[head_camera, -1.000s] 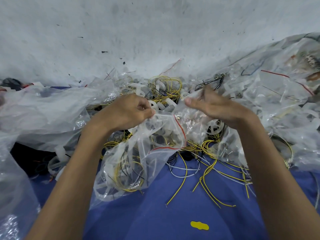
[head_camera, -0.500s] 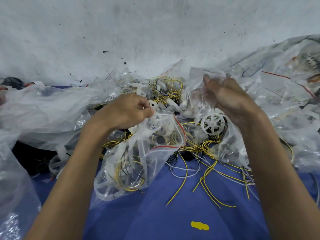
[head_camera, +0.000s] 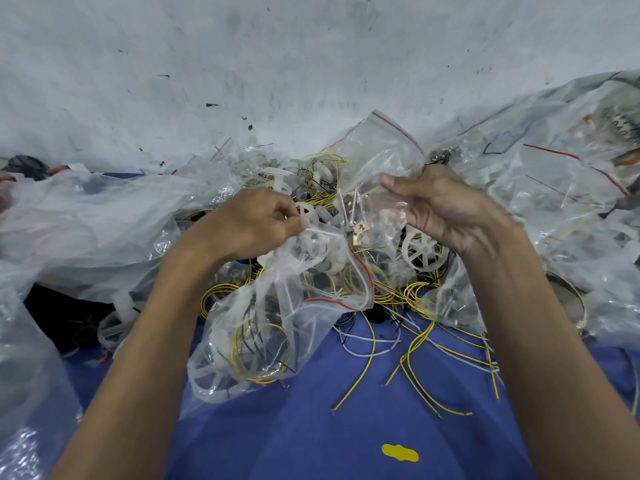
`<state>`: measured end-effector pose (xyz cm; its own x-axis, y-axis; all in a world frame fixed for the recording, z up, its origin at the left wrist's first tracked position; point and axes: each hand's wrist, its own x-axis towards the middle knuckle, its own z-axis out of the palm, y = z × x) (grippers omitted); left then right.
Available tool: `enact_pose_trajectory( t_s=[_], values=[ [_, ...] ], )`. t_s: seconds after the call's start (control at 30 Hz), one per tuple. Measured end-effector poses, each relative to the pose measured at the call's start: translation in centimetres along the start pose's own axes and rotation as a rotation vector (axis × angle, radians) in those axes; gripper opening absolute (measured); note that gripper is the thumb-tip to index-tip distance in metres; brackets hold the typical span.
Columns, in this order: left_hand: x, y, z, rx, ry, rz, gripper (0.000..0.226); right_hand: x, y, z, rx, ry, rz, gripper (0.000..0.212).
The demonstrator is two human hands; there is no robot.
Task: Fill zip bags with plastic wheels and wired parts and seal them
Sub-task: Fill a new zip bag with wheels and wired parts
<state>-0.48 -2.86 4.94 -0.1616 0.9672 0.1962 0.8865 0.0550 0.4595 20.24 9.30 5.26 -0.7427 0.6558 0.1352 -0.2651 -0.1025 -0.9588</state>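
Surface: blue tabletop (head_camera: 346,431) set against a scuffed grey-white wall (head_camera: 311,64), bearing a yellow tab (head_camera: 400,452), loose yellow wires (head_camera: 426,344), a white spoked wheel (head_camera: 424,252) and heaps of clear plastic film (head_camera: 86,216) on both sides. Hands: left hand (head_camera: 249,223) pinches the rim of the open zip bag (head_camera: 263,327), which sags onto the blue top holding wheels and wires; right hand (head_camera: 446,206) curls its fingers round a small bag (head_camera: 377,168) of screws just above that mouth. Unclear: dark items under the left film cannot be made out, and the right heap runs off frame.
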Motion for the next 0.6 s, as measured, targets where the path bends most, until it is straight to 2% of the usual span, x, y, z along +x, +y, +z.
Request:
enact_pose_trajectory(
  t_s=[0.17, 0.33, 0.43, 0.53, 0.6],
  values=[
    [-0.1, 0.1, -0.1, 0.020, 0.034, -0.021, 0.024, -0.2, -0.4, 0.2, 0.072, -0.020, -0.085, 0.013],
    [-0.2, 0.3, -0.2, 0.053, 0.018, -0.002, 0.023, -0.2, -0.7, 0.7, 0.058, -0.056, -0.103, 0.020],
    [-0.2, 0.3, 0.0, 0.036, 0.005, 0.011, 0.022, -0.8, -1.0, 1.6, 0.071, -0.143, -0.094, 0.032],
    [-0.3, 0.5, -0.2, -0.097, -0.045, 0.034, 0.012, -1.1, -1.0, 2.4, 0.065, -0.143, -0.103, 0.045],
    [-0.5, 0.7, -0.4, -0.158, -0.088, 0.086, 0.032, -1.1, -1.0, 3.0, 0.080, -0.098, -0.117, 0.042]
  ],
)
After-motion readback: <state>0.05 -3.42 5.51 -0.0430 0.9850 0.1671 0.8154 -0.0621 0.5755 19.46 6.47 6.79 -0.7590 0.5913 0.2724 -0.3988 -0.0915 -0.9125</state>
